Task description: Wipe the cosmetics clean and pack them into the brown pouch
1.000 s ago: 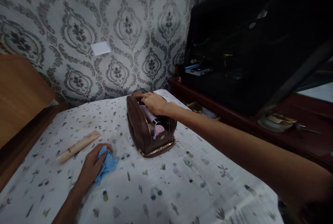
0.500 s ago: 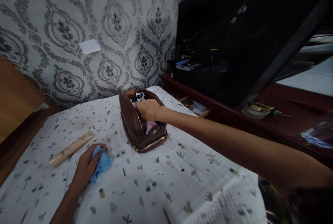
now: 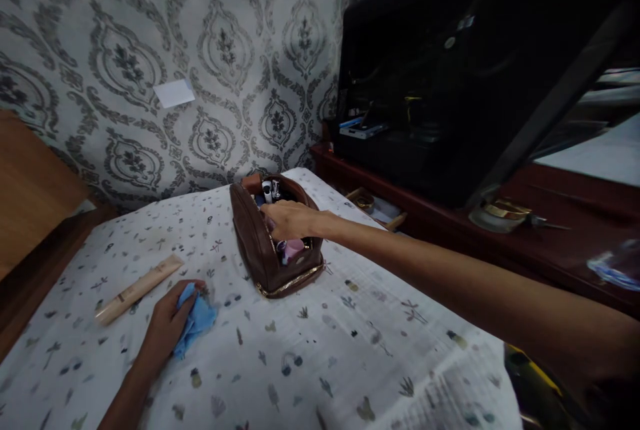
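A brown toiletry bag (image 3: 253, 243) with gold zips stands unzipped on the patterned cloth. My right hand (image 3: 289, 218) reaches into its opening; the fingertips are hidden inside, so what they touch does not show. A pink item (image 3: 293, 250) and small white-and-black containers (image 3: 269, 191) show within the bag. My left hand (image 3: 173, 313) rests on the cloth, closed around a crumpled light blue cloth (image 3: 197, 323). Just beyond that hand lies a beige squeeze tube (image 3: 140, 289), flat on its side.
The white printed cloth (image 3: 280, 383) covers the surface under the bag. To the right, a dark red desk (image 3: 525, 243) carries a large black screen (image 3: 415, 83); a small open drawer (image 3: 377, 207) juts out below. A wooden panel (image 3: 35, 183) borders the left.
My right hand has shifted slightly toward me inside the bag, and more of the containers and pink item shows. My left hand keeps hold of the blue cloth.
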The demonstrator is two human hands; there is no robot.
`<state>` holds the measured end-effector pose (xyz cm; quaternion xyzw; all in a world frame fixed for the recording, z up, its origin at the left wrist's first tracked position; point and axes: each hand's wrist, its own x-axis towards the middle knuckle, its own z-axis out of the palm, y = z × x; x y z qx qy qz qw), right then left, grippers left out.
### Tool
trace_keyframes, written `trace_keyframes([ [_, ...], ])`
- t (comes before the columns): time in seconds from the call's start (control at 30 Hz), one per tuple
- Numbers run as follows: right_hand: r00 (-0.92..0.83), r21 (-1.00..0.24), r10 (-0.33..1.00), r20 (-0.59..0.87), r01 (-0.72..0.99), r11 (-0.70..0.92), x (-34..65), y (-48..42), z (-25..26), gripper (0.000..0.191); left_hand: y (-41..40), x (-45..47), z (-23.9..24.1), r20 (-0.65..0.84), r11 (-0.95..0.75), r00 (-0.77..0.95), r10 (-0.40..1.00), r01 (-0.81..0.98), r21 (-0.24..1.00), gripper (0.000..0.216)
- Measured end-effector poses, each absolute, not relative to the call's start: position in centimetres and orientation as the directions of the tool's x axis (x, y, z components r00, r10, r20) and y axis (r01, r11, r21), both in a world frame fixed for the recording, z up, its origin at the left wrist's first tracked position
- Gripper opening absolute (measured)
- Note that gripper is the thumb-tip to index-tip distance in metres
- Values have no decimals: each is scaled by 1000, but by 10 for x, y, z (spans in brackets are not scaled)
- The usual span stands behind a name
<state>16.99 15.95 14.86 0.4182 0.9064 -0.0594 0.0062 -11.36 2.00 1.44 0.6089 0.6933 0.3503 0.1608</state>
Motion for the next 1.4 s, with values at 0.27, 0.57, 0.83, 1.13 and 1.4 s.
trace_keyframes([
  [0.27, -657, -19, 754, 29, 754, 657, 169, 181, 150, 29, 22, -119, 13, 224, -3, -200, 954, 740, 673, 53],
  [0.57, -765, 218, 625, 156, 644, 733, 166, 215, 144, 24, 24, -121, 10, 219, 4, -209, 953, 732, 682, 49],
  [0.83, -758, 268, 639, 129, 647, 714, 167, 216, 152, 25, 23, -119, 12, 201, 29, -227, 953, 729, 684, 51],
  [1.13, -759, 245, 638, 130, 648, 721, 171, 215, 154, 28, 23, -127, 13, 227, -17, -205, 952, 706, 708, 53],
  [1.4, -845, 278, 522, 113, 531, 800, 178, 207, 136, 26, 17, -155, 23, 406, -24, -238, 882, 838, 545, 46],
])
